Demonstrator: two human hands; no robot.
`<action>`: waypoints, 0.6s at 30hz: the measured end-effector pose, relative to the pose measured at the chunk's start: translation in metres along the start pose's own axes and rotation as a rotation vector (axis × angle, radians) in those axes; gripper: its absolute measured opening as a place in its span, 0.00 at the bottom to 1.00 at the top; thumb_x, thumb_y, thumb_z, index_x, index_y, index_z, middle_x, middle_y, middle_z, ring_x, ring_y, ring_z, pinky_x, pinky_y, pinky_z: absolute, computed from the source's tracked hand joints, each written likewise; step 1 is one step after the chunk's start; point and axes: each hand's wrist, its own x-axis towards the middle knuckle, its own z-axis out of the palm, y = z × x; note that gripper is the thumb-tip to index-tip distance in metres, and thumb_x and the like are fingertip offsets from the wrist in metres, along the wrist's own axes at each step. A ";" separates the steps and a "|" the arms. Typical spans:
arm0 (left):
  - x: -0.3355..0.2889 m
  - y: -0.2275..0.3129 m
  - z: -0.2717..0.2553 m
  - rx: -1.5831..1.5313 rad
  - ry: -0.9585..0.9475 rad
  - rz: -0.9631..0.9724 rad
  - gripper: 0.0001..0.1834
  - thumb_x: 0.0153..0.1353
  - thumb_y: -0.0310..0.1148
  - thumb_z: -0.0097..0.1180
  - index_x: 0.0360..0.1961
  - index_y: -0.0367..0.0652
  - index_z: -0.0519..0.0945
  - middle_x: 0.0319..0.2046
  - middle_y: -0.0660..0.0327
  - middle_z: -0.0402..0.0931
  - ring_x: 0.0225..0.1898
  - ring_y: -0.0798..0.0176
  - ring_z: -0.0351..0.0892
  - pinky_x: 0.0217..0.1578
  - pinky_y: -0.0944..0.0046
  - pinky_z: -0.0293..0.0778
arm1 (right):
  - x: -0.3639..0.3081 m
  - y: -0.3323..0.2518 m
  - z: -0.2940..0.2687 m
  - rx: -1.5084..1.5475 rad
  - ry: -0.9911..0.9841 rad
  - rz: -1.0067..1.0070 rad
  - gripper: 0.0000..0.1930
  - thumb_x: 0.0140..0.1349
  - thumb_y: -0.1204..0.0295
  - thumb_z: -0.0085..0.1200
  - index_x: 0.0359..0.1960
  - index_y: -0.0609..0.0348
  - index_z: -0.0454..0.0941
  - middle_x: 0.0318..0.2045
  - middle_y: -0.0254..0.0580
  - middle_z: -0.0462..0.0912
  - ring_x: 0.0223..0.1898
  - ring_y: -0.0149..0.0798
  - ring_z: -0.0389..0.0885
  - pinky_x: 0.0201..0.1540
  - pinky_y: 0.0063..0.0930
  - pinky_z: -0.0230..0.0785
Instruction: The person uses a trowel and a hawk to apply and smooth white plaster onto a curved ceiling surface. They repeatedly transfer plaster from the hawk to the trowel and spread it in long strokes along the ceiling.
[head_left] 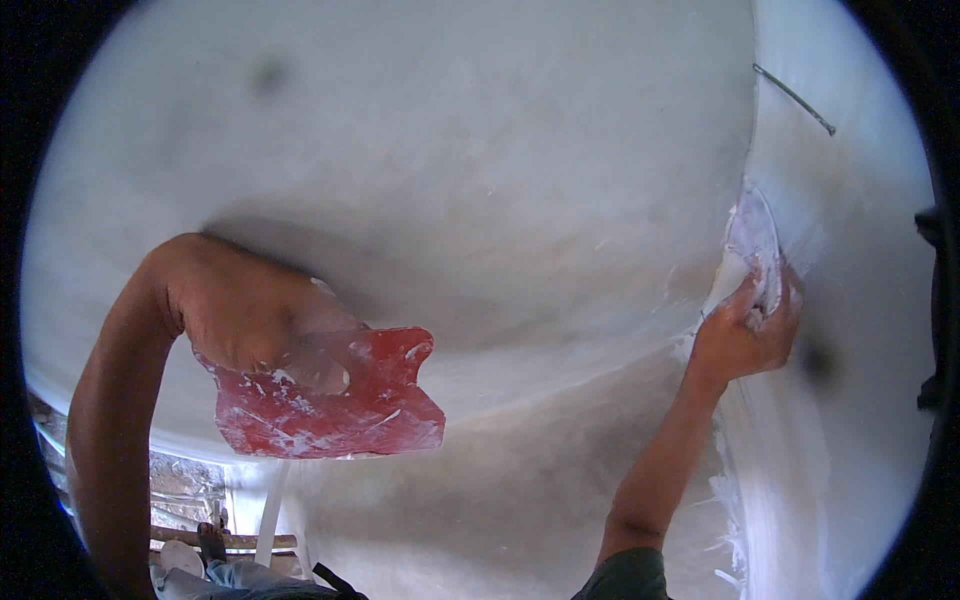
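My left hand (268, 325) is closed on a red plastic piece (330, 405), flat with a notched right edge and smeared with white paste. That hand is close to the broad grey-white surface (480, 170), casting a shadow on it. Farther right, my right hand (745, 325) grips a thin, paste-coated spreader (752, 235), whitish and roundish at its tip. The spreader lies against the corner joint where the grey surface meets a whiter one (870, 330). Fresh white paste shows along this joint beside my fingers.
A nail (795, 100) sticks out of the white surface above my right hand. Ragged paste ridges (735, 530) run down the joint. At the lower left, far below, are wooden poles (225, 540) and my foot (212, 542). Dark objects (930, 300) border the right edge.
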 end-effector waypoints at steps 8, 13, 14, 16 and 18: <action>0.002 0.005 -0.002 -0.064 0.040 -0.082 0.22 0.74 0.43 0.57 0.59 0.36 0.78 0.41 0.60 0.86 0.41 0.68 0.82 0.43 0.61 0.82 | -0.050 -0.025 -0.011 0.071 0.037 -0.039 0.14 0.71 0.65 0.57 0.52 0.58 0.87 0.47 0.48 0.86 0.45 0.52 0.85 0.46 0.42 0.79; 0.002 0.006 -0.004 0.036 0.075 -0.093 0.25 0.72 0.46 0.59 0.59 0.37 0.79 0.43 0.58 0.86 0.42 0.63 0.83 0.44 0.59 0.81 | -0.071 -0.044 0.010 0.130 -0.006 -0.066 0.19 0.76 0.59 0.49 0.57 0.55 0.86 0.49 0.43 0.84 0.45 0.45 0.83 0.46 0.38 0.77; 0.001 0.006 -0.003 -0.001 0.084 -0.109 0.27 0.70 0.48 0.60 0.60 0.38 0.80 0.45 0.54 0.86 0.45 0.58 0.84 0.47 0.57 0.80 | -0.070 -0.046 0.015 0.085 0.006 -0.058 0.20 0.78 0.57 0.47 0.56 0.55 0.86 0.48 0.42 0.84 0.44 0.44 0.83 0.45 0.37 0.77; 0.001 0.006 -0.003 -0.051 0.088 -0.129 0.29 0.68 0.50 0.61 0.61 0.39 0.81 0.48 0.51 0.86 0.48 0.53 0.85 0.51 0.55 0.78 | -0.066 -0.046 0.025 0.045 0.039 -0.051 0.22 0.79 0.57 0.45 0.56 0.55 0.86 0.46 0.41 0.84 0.42 0.42 0.82 0.44 0.36 0.78; 0.001 0.007 -0.003 -0.072 0.074 -0.136 0.30 0.68 0.51 0.61 0.61 0.39 0.80 0.49 0.51 0.85 0.49 0.53 0.84 0.52 0.55 0.78 | -0.059 -0.044 0.032 0.051 0.045 0.017 0.21 0.79 0.57 0.45 0.57 0.55 0.86 0.45 0.41 0.84 0.41 0.42 0.82 0.43 0.36 0.78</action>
